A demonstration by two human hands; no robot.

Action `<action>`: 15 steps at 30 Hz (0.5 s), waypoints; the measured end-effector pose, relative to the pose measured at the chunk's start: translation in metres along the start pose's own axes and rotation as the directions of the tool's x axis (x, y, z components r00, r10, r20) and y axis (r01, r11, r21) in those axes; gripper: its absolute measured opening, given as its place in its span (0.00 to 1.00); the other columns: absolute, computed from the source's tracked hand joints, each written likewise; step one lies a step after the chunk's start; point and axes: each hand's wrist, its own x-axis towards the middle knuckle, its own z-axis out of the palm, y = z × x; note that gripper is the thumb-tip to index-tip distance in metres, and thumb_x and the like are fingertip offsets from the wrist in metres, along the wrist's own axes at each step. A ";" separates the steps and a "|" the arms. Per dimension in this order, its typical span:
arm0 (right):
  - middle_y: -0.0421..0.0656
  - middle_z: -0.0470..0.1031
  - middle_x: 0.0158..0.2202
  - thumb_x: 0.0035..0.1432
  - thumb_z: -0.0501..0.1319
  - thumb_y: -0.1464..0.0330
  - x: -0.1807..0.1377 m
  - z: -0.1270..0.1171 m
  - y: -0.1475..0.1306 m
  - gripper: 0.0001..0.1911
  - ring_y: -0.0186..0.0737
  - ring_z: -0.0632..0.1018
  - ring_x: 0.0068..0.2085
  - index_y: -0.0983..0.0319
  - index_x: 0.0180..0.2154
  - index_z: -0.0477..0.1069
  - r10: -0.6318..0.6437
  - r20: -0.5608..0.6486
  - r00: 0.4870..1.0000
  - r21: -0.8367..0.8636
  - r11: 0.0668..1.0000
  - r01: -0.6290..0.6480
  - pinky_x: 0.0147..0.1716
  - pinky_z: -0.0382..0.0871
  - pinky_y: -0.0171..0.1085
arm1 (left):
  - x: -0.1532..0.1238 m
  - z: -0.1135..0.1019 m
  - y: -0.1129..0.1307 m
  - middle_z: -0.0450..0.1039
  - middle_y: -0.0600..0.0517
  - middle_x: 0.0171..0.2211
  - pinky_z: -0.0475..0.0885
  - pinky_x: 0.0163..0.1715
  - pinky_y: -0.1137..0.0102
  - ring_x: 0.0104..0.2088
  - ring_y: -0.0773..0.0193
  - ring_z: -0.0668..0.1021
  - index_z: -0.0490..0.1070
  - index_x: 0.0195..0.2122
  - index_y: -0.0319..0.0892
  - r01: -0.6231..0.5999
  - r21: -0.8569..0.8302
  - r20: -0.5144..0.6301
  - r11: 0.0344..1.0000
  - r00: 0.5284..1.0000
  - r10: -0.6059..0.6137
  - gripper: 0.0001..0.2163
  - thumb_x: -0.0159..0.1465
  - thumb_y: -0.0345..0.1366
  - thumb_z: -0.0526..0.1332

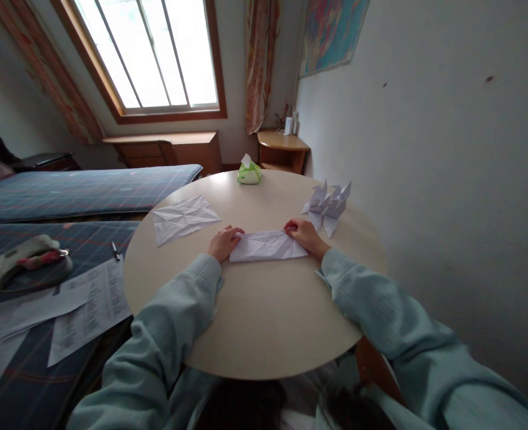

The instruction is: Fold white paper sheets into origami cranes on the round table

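Note:
A sheet of white paper (267, 247), folded into a wide strip and marked with creases, lies on the round table between my hands. My left hand (224, 241) pinches its upper left corner. At the upper right corner, my right hand (306, 234) grips the paper's edge between thumb and fingers. Just beyond my right hand stand folded white paper figures (327, 206) with pointed tips. Farther left on the table rests a flat, creased white sheet (186, 218).
A green tissue pack (249, 171) sits at the far edge of the round table (255, 322). To the left, a bed (80, 239) holds printed sheets (89, 310), a pen (116, 251) and a grey-green bag-like item (22, 263). A wall (447, 179) rises close on the right.

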 end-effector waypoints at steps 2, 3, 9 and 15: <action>0.43 0.73 0.29 0.47 0.56 0.75 -0.001 -0.001 -0.004 0.08 0.36 0.71 0.33 0.63 0.30 0.73 -0.025 0.009 1.000 -0.091 0.996 0.026 0.34 0.62 0.32 | 0.001 0.000 0.000 0.66 0.52 0.32 0.64 0.35 0.73 0.32 0.66 0.70 0.69 0.42 0.47 -0.046 0.083 0.026 0.996 0.999 0.044 0.14 0.56 0.31 0.53; 0.44 0.72 0.30 0.47 0.56 0.75 -0.001 -0.002 -0.006 0.08 0.36 0.71 0.35 0.63 0.31 0.73 -0.041 0.004 0.999 -0.140 0.989 0.041 0.36 0.61 0.33 | 0.001 0.000 0.000 0.66 0.51 0.33 0.64 0.37 0.72 0.35 0.65 0.70 0.67 0.45 0.48 -0.075 0.121 0.030 0.990 0.997 0.072 0.16 0.56 0.30 0.52; 0.44 0.70 0.38 0.48 0.53 0.80 -0.007 -0.010 -0.023 0.14 0.39 0.68 0.41 0.60 0.31 0.73 -0.189 0.098 0.977 -0.302 0.930 0.210 0.40 0.59 0.36 | 0.003 -0.004 0.012 0.61 0.53 0.49 0.60 0.45 0.66 0.46 0.61 0.64 0.65 0.47 0.54 -0.301 0.288 0.119 0.909 0.953 0.278 0.21 0.56 0.24 0.50; 0.47 0.70 0.36 0.53 0.52 0.72 -0.015 -0.007 -0.043 0.09 0.40 0.70 0.37 0.65 0.33 0.70 -0.161 0.152 0.975 -0.396 0.894 0.209 0.34 0.61 0.34 | 0.005 -0.009 0.022 0.68 0.55 0.43 0.61 0.40 0.69 0.39 0.64 0.68 0.68 0.44 0.55 -0.325 0.301 0.276 0.897 0.930 0.244 0.18 0.58 0.27 0.49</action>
